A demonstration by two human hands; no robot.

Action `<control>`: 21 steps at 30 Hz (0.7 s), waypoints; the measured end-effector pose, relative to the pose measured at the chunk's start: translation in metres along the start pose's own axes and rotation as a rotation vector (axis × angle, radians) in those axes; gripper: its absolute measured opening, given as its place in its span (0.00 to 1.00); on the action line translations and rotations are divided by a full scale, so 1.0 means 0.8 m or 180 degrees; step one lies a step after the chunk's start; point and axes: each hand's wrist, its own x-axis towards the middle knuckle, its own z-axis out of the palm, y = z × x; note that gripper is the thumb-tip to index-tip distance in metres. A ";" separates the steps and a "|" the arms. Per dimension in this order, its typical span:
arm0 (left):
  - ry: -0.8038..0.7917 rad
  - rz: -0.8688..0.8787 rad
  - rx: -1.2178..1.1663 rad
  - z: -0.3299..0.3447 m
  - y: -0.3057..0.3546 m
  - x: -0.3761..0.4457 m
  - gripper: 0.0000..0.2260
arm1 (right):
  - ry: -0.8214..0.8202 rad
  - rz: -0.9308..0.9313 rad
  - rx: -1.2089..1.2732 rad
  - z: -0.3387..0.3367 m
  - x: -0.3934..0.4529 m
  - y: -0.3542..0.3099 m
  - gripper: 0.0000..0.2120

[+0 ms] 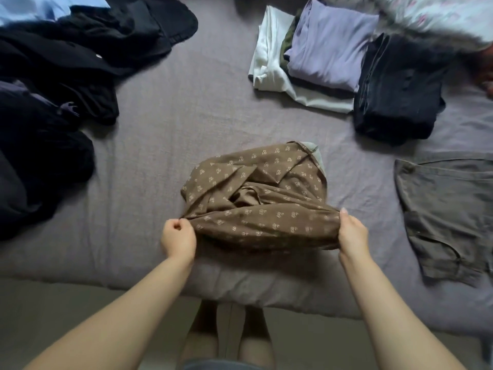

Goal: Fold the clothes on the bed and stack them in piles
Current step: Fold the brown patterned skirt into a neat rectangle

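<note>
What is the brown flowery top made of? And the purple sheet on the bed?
The brown flowery top, gripped by the left hand and the right hand, looks like thin woven cloth, maybe cotton or viscose: matte, with a printed flower pattern, and it drapes in soft creases. The purple sheet looks like crinkly matte cotton, since fine wrinkles cover it. The exact fibre cannot be told.

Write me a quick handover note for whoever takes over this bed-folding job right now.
Left hand and right hand each grip one end of the brown floral-print garment, which is half folded at the near edge of the grey-purple bed sheet.
Done: a stack topped by a folded lilac top, a folded black pile beside it, and a grey garment laid flat on the right.
Left: finish this fold, stack it, then fold the heap of dark unfolded clothes on the left.
</note>
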 end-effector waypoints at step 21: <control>-0.2229 0.4096 0.4653 0.011 -0.007 -0.038 0.31 | -0.1723 -0.2050 -0.4899 0.087 -0.049 0.015 0.17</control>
